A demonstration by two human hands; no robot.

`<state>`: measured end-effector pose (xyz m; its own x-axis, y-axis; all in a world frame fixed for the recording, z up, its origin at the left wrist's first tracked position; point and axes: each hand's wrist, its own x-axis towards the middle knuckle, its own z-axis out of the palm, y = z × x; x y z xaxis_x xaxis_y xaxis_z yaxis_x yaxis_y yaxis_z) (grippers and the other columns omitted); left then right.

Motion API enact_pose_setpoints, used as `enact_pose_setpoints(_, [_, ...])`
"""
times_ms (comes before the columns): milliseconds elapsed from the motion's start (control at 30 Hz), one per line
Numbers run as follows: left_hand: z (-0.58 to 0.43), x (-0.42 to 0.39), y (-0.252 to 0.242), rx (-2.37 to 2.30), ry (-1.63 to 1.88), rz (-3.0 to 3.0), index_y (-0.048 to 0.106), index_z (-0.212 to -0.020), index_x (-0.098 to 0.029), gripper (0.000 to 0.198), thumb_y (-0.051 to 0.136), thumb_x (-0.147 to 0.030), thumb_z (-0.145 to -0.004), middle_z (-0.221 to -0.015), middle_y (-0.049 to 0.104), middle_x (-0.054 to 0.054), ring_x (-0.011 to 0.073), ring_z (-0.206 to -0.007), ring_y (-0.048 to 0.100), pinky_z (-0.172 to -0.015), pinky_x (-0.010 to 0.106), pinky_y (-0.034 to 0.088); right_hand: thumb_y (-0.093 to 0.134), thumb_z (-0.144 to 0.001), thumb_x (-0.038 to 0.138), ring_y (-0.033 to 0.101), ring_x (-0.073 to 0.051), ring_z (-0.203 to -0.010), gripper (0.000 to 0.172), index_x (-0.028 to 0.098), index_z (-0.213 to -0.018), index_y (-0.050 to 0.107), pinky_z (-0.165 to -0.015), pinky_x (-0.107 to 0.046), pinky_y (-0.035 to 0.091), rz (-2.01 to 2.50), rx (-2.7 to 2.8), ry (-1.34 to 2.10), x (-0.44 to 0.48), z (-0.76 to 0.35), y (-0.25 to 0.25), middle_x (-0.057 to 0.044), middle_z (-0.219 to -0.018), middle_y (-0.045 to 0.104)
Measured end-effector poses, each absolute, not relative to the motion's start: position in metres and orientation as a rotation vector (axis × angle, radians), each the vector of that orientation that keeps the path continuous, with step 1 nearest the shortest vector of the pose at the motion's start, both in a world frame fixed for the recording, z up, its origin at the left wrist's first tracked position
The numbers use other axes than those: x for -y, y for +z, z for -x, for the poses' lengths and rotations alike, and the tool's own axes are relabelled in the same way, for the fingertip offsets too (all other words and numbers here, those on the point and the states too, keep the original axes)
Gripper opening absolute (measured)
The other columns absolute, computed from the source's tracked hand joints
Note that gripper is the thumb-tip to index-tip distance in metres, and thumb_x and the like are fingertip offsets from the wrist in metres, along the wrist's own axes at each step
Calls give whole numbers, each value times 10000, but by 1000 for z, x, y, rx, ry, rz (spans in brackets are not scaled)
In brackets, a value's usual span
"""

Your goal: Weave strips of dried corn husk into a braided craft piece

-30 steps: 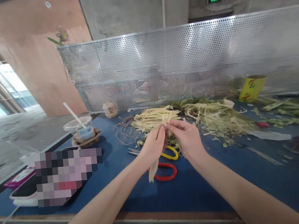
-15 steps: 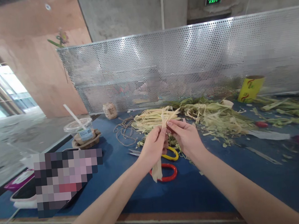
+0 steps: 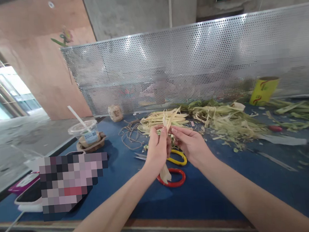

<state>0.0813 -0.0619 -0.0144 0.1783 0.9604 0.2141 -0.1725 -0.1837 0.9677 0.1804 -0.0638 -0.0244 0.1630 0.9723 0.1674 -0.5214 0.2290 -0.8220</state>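
Observation:
My left hand (image 3: pixel 157 150) is closed round a pale dried husk strip (image 3: pixel 167 121) that sticks up above my fingers and hangs down below my wrist. My right hand (image 3: pixel 191 145) is just to its right, fingertips pinching the same strip near its upper end. Both hands hover above the blue table (image 3: pixel 221 196). Under them lie scissors with a yellow handle (image 3: pixel 180 158) and a red handle (image 3: pixel 176 177). A heap of pale strips (image 3: pixel 160 118) lies just beyond my hands.
Green and pale husk scraps (image 3: pixel 225 122) spread to the right. A coil of twine (image 3: pixel 129 136) and a plastic cup with a straw (image 3: pixel 87 132) sit left. A yellow tube (image 3: pixel 263 90) stands by the perforated metal screen (image 3: pixel 193 62). Phones (image 3: pixel 26 196) lie at the left edge.
My hands have drawn slightly closer to me and the strip's upper end now stands higher between them; the left hand's grip has turned more upright.

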Motion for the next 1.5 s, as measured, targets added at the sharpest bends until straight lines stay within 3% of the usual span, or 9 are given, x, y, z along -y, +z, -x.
enact_pose_setpoints(433, [-80, 64, -16, -837, 1287, -1394, 332, -761, -220, 170, 415, -355, -823, -440, 320, -119, 30, -307, 257, -300, 116, 201, 739, -533, 275, 436, -64, -445, 184, 186, -688, 695, -475, -233, 361, 785, 919, 1122, 61, -184, -30, 31, -567, 622])
enact_pose_setpoints(633, [-80, 65, -15, -821, 1334, -1376, 362, -739, -214, 154, 442, -322, -813, -439, 314, -112, 26, -313, 243, -310, 121, 194, 700, -589, 226, 608, -135, -637, 286, 184, -850, 590, -586, -248, 442, 872, 1106, 882, 69, -185, -22, 3, -691, 682])
enact_pose_setpoints(867, [-75, 64, -13, -779, 1385, -1342, 343, -711, -212, 175, 452, -312, -805, -434, 342, -115, 20, -302, 247, -316, 121, 199, 655, -640, 252, 625, -165, -669, 126, 171, -710, 589, -613, -279, 471, 994, 1251, 699, 74, -186, -17, -42, -729, 675])
enact_pose_setpoints(1033, [-72, 63, -12, -786, 1356, -1304, 348, -701, -211, 189, 474, -321, -789, -423, 323, -119, 18, -297, 238, -312, 120, 185, 576, -738, 216, 578, -171, -684, 43, 196, -722, 610, -625, -301, 459, 1076, 1589, 78, 76, -193, -20, -34, -721, 652])
enact_pose_setpoints(1133, [-73, 63, -12, -806, 1349, -1281, 356, -691, -209, 194, 483, -322, -782, -407, 301, -119, 21, -300, 235, -307, 117, 172, 510, -788, 159, 551, -181, -759, 92, 186, -750, 590, -704, -322, 451, 955, 1795, -416, 76, -198, -20, -64, -766, 638])
enact_pose_setpoints(1233, [-74, 63, -14, -814, 1334, -1294, 360, -685, -209, 192, 481, -322, -782, -389, 288, -119, 24, -297, 234, -304, 116, 167, 470, -804, 112, 551, -174, -765, 112, 178, -766, 552, -707, -312, 454, 850, 1887, -624, 75, -201, -20, -83, -792, 621])
enact_pose_setpoints(1333, [-76, 63, -16, -814, 1294, -1312, 357, -676, -208, 191, 469, -317, -786, -370, 281, -119, 25, -293, 226, -303, 115, 165, 462, -800, 91, 561, -170, -838, 116, 188, -762, 515, -711, -295, 465, 767, 1878, -554, 75, -199, -23, -89, -873, 606])
enact_pose_setpoints(1500, [-77, 62, -18, -797, 1249, -1321, 367, -705, -215, 121, 452, -257, -779, -385, 282, -123, 22, -298, 234, -311, 108, 179, 510, -786, 165, 597, -135, -751, 59, 209, -747, 501, -603, -244, 480, 886, 1640, 56, 76, -191, -26, -34, -851, 619])
